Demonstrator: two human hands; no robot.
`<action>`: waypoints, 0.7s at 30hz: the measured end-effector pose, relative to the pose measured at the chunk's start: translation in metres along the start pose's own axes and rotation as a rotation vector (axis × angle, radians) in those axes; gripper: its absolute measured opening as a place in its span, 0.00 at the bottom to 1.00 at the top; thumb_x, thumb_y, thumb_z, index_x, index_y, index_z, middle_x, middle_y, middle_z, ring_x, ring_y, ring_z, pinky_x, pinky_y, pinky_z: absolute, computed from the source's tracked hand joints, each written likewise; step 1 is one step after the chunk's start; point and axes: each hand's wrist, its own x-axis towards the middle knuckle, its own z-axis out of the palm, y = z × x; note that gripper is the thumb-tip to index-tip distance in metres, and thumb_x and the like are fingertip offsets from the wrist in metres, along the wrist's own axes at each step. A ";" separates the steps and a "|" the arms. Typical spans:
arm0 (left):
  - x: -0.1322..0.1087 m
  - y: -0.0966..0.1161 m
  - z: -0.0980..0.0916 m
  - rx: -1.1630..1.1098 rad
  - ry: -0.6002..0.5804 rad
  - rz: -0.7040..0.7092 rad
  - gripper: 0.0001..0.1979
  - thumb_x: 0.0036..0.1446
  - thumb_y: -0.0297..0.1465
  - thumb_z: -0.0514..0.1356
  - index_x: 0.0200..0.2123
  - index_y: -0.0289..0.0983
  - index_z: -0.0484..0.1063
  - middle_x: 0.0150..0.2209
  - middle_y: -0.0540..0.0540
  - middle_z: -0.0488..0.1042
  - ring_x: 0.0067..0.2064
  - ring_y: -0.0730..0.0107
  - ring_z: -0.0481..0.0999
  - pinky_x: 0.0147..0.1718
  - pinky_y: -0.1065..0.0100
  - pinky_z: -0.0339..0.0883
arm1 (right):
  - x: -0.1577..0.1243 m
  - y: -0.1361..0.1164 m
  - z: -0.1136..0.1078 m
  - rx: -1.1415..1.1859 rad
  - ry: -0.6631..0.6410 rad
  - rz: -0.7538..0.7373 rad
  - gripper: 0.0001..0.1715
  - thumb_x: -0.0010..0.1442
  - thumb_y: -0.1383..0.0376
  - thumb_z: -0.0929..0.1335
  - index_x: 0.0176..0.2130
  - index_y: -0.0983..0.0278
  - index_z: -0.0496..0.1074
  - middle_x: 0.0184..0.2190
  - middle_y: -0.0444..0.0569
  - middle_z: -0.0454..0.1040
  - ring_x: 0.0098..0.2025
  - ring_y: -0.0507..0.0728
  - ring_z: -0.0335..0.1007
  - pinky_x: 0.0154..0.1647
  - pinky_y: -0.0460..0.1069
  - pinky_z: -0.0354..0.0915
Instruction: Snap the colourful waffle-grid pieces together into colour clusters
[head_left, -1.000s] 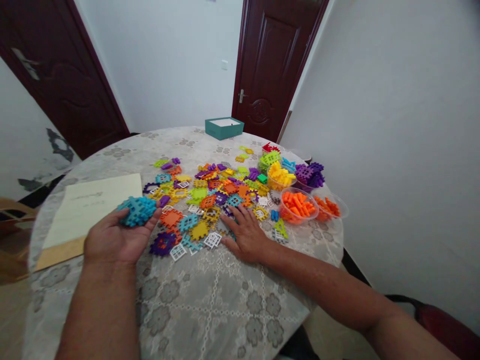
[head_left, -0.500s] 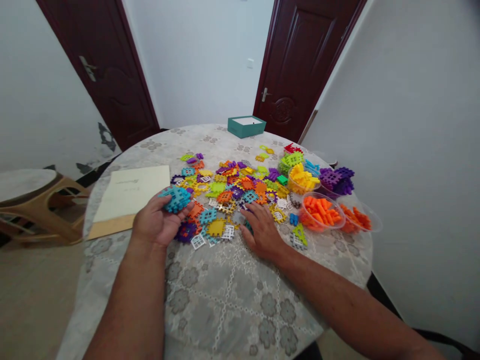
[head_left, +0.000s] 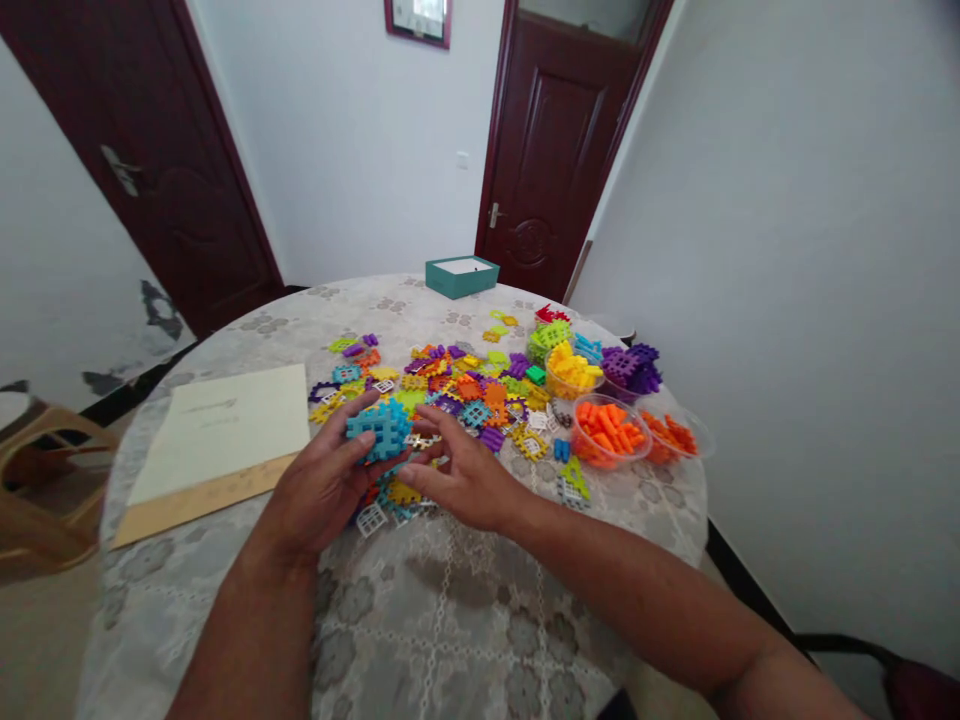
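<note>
My left hand (head_left: 322, 485) is closed around a cluster of joined teal waffle blocks (head_left: 380, 430), held just above the table. My right hand (head_left: 459, 478) is right beside the cluster, its thumb and fingers pinched on a small piece (head_left: 421, 441) that touches the cluster's right side; I cannot make out its colour for sure. Under both hands lies a spread of loose coloured waffle blocks (head_left: 465, 385) in orange, yellow, purple, green, teal and white.
A round table with a patterned cloth (head_left: 420, 610) carries everything. A cream booklet (head_left: 221, 430) lies at the left. Clear bowls of orange (head_left: 609, 430) and yellow (head_left: 571, 368) pieces and a purple pile (head_left: 634, 365) sit at the right. A teal box (head_left: 461, 275) stands at the far edge.
My right hand lifted off the loose blocks and came left to the teal cluster with a small piece. My left hand raised the cluster and moved it right. The camera view shifted.
</note>
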 end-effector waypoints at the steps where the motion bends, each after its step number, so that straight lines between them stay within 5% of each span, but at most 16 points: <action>1: 0.000 0.000 0.001 0.016 -0.006 -0.008 0.32 0.55 0.31 0.72 0.63 0.45 0.73 0.54 0.40 0.79 0.50 0.56 0.82 0.47 0.59 0.81 | 0.007 -0.003 0.006 -0.003 0.001 -0.001 0.48 0.62 0.55 0.76 0.72 0.54 0.55 0.64 0.56 0.70 0.48 0.57 0.78 0.47 0.54 0.76; 7: -0.002 0.002 0.005 0.040 0.010 0.008 0.36 0.54 0.32 0.73 0.66 0.48 0.70 0.57 0.43 0.80 0.53 0.57 0.82 0.51 0.65 0.77 | 0.028 -0.004 0.028 -0.192 0.199 -0.124 0.48 0.61 0.58 0.75 0.73 0.56 0.56 0.67 0.55 0.67 0.64 0.63 0.70 0.63 0.59 0.69; 12: -0.003 0.002 0.009 0.026 0.003 -0.021 0.38 0.52 0.33 0.73 0.67 0.48 0.70 0.57 0.42 0.80 0.55 0.54 0.81 0.51 0.63 0.77 | 0.029 -0.006 0.027 -0.234 0.291 -0.102 0.46 0.57 0.57 0.76 0.69 0.59 0.62 0.64 0.56 0.72 0.63 0.64 0.70 0.65 0.61 0.67; 21: -0.004 -0.001 0.007 0.006 0.003 -0.056 0.38 0.55 0.37 0.71 0.68 0.52 0.68 0.59 0.42 0.79 0.57 0.48 0.80 0.52 0.55 0.78 | 0.035 0.003 0.037 -0.200 0.176 0.045 0.33 0.61 0.46 0.73 0.60 0.54 0.64 0.45 0.44 0.80 0.42 0.58 0.78 0.39 0.52 0.75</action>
